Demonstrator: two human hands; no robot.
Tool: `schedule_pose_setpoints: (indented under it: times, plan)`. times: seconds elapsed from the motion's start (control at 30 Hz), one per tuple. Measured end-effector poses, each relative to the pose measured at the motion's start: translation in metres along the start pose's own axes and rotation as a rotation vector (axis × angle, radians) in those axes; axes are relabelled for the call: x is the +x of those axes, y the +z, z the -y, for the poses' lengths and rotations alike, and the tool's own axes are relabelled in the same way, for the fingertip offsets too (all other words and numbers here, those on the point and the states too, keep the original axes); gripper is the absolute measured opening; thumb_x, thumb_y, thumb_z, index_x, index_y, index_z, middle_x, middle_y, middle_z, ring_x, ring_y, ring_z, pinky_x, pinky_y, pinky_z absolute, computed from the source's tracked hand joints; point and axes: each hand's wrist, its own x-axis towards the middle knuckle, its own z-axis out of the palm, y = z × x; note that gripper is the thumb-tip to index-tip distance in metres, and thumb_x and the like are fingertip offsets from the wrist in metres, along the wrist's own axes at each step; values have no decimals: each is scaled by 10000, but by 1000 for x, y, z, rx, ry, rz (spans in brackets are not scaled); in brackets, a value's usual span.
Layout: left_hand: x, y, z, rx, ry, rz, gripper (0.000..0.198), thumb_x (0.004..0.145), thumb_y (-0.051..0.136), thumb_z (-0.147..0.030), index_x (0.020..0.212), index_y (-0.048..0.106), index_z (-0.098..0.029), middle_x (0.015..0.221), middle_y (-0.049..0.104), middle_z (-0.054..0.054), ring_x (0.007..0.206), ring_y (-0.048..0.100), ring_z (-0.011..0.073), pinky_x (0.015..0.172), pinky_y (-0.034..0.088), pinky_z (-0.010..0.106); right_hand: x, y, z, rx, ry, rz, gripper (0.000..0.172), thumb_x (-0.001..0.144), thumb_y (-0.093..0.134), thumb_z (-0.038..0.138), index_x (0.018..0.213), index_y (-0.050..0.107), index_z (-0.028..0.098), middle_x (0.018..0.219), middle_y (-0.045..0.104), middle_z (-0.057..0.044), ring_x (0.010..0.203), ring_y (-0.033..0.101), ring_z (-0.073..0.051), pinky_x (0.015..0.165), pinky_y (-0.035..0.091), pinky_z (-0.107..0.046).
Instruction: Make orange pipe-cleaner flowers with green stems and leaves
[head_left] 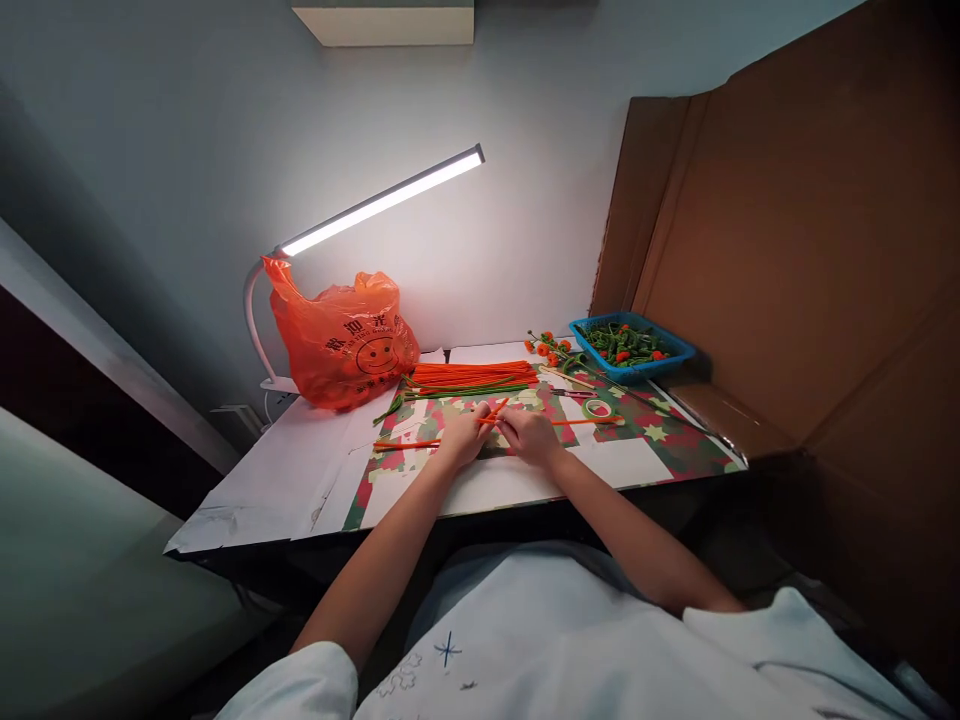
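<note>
My left hand point(465, 437) and my right hand point(529, 435) meet at the middle of the table, both pinched on orange pipe cleaners point(491, 416). One orange stem point(405, 444) runs out to the left of my left hand, another point(589, 421) to the right of my right hand. A short end sticks up between the hands. They rest over a red, green and white patterned sheet point(675, 450). Behind them lies a bundle of orange and green pipe cleaners point(469, 378).
An orange plastic bag point(341, 345) sits at the back left under a lit desk lamp point(382, 200). A blue tray point(631, 346) of green and red pieces stands back right, small orange flowers point(550, 348) and a tape roll point(598, 408) nearby. Brown cardboard point(787, 250) walls the right.
</note>
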Motion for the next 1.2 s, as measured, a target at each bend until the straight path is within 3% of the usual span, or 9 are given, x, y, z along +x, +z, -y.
schedule_pose_setpoints:
  times: [0.1,0.37,0.53,0.67,0.8,0.9,1.0,1.2]
  plan:
    - [-1,8,5,-118,29,-66,243,947,358,-371,1034,521,-214,864,676,46,795,628,203,639,396,262,2,19,-17,93,87,-19,222,929,413,300,898,608,200,851,676,-74,751,594,-195,649,356,-270]
    - [-5,13,8,-247,108,-131,286,939,385,-374,1058,594,-217,771,651,-4,668,575,134,638,406,228,1,17,-34,314,142,-127,246,927,370,350,872,561,205,715,593,-28,663,537,-181,612,353,-272]
    - [-6,14,12,-318,129,-110,311,929,384,-290,1124,614,-215,701,662,-11,610,575,115,635,436,219,2,19,-36,362,162,-107,265,922,381,375,990,568,201,656,547,-5,612,508,-178,592,347,-274]
    - [-5,15,14,-375,162,-164,232,866,453,-236,1002,637,-201,810,683,17,639,587,110,638,469,224,1,18,-34,383,162,-88,297,922,387,365,1087,566,194,639,524,8,590,490,-165,568,334,-264]
    - [-3,16,12,-431,198,-231,153,799,494,-203,871,628,-180,839,667,35,664,579,110,609,479,221,0,17,-34,382,149,-56,259,916,395,339,1007,592,198,644,541,5,606,488,-156,576,332,-256]
    - [-2,16,9,-482,181,-243,141,808,524,-271,850,619,-176,827,658,31,621,550,100,582,467,220,1,18,-35,380,126,-44,234,910,402,329,944,593,198,683,572,-9,636,505,-162,599,340,-261]
    - [-1,16,7,-577,126,-241,255,838,542,-410,822,622,-169,745,638,17,577,524,97,549,436,219,1,21,-37,382,103,-48,220,910,399,324,895,578,197,694,573,-16,633,500,-164,603,338,-266]
    - [1,19,7,-678,86,-292,397,811,581,-552,725,614,-166,480,444,-55,452,412,78,455,324,208,1,29,-42,469,43,-75,198,906,416,306,870,575,193,638,535,8,573,465,-140,577,329,-253]
